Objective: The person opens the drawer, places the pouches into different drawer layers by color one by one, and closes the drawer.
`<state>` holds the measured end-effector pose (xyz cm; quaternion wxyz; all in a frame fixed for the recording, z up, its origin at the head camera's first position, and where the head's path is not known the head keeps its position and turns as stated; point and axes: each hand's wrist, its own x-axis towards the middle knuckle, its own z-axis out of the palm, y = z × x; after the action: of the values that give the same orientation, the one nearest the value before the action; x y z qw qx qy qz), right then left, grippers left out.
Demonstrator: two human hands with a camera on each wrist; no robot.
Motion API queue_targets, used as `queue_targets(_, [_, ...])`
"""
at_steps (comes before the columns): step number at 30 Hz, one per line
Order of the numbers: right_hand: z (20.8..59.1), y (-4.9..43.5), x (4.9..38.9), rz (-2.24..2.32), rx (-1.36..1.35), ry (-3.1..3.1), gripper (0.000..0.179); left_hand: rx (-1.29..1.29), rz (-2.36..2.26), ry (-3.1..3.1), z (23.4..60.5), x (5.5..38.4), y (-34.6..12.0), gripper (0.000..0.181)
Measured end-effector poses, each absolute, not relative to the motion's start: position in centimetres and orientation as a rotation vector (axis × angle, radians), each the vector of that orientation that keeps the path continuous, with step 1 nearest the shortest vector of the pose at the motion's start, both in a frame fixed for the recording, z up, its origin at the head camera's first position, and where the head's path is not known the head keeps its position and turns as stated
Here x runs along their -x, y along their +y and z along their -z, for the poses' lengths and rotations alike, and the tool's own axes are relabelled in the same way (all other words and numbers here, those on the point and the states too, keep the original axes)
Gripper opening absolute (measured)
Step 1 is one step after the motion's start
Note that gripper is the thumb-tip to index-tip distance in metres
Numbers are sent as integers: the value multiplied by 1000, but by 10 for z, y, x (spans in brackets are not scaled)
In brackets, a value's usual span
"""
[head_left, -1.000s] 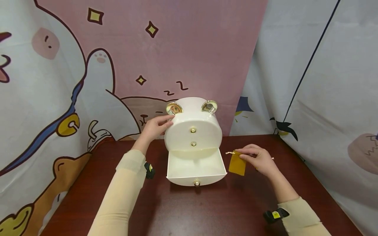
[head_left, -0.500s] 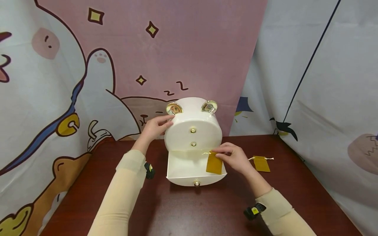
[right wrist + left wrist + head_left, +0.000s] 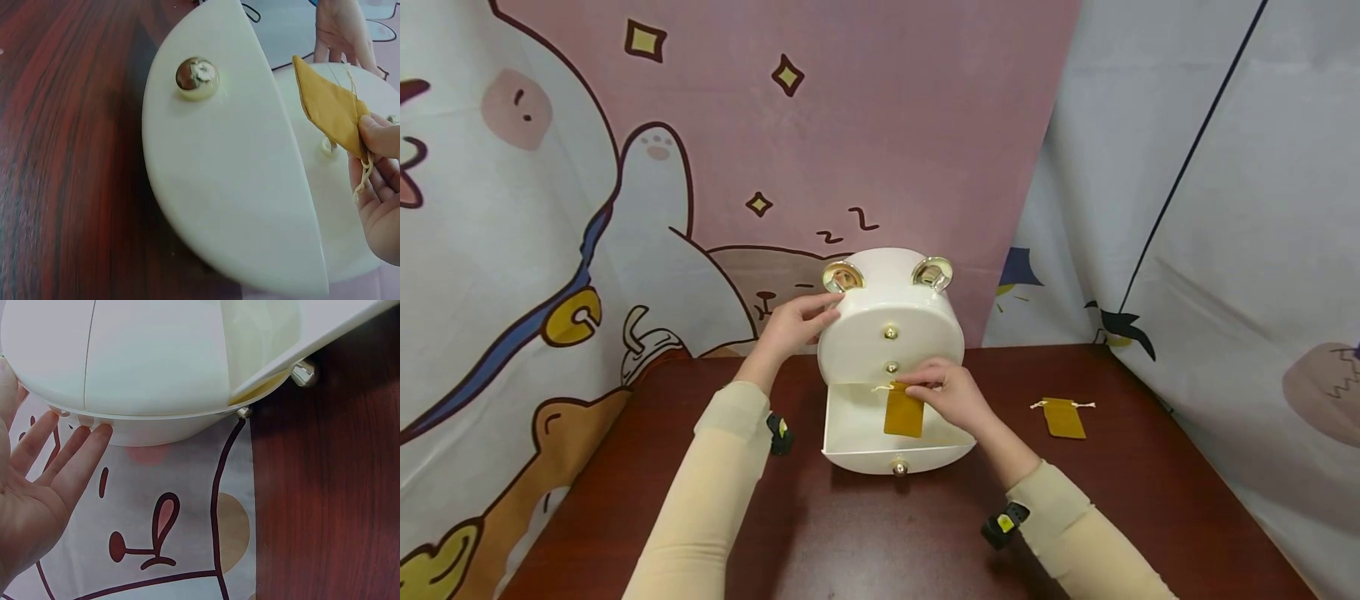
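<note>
A white rounded drawer box (image 3: 868, 333) with two gold ears stands on the table, its bottom drawer (image 3: 857, 462) pulled out. My left hand (image 3: 792, 329) rests against the box's upper left side; the left wrist view shows its fingers (image 3: 84, 459) extended along the shell. My right hand (image 3: 951, 393) pinches a small mustard-yellow drawstring pouch (image 3: 904, 412) by its top edge, and the pouch hangs over the open drawer. In the right wrist view the thumb presses on the pouch (image 3: 331, 106) near its cream cord.
A second yellow drawstring pouch (image 3: 1063, 418) lies flat on the dark red wooden table (image 3: 880, 533), right of the box. Gold knobs stick out from the drawer fronts, the lowest knob (image 3: 900, 469) nearest the front. A cartoon cloth (image 3: 887, 125) hangs close behind.
My right hand has carried its pouch leftward from beside the box to over the open drawer, uncovering the second pouch on the table. The left hand has stayed in place.
</note>
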<state>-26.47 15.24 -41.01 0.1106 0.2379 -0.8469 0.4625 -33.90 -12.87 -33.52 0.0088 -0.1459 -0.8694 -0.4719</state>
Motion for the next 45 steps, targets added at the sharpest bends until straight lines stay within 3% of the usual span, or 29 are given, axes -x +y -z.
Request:
queue_targets(11, [414,128,274,-1256,-799,-2478,20,469,1461,-2709,336,338,-129,42])
queue_targets(20, [419,136,271,-1275,-866,-2473,25,469,1464,-2708,335,338,-129,42])
queue_targets(29, [422,162,264,-1280,-881,-2451,29,462,1465,-2716,335,337,-128,42])
queue_targets(45, [432,242,250,-1255,-665,-2598,39,464,1431,-2715,335,337,-128,42])
